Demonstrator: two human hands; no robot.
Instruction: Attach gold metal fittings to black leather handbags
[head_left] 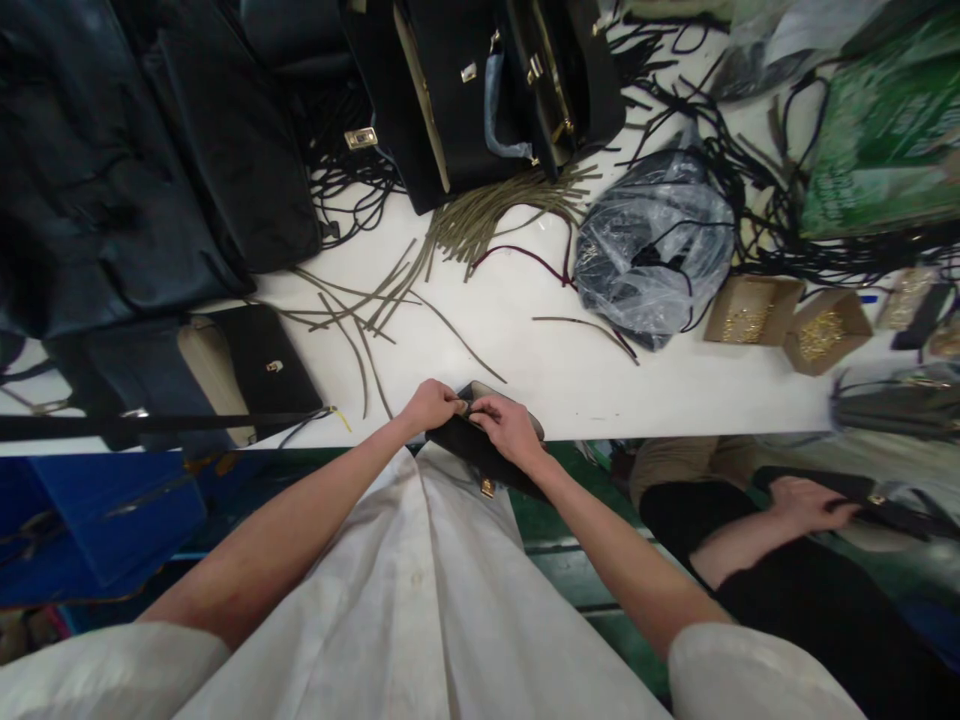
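Note:
A small black handbag with a gold clasp rests against my body at the table's front edge, its pale lining showing. My left hand pinches a small dark part at the bag's upper edge. From the other side, my right hand closes its fingers on the same spot, thumb and forefinger together. The fingertips of both hands almost meet there. What exactly they pinch is too small to make out.
Black handbags stand at the back, with another bag at left. Olive strips and a plastic-wrapped bundle lie mid-table. Cardboard boxes hold small gold pieces. A co-worker's hand holds a bag at right.

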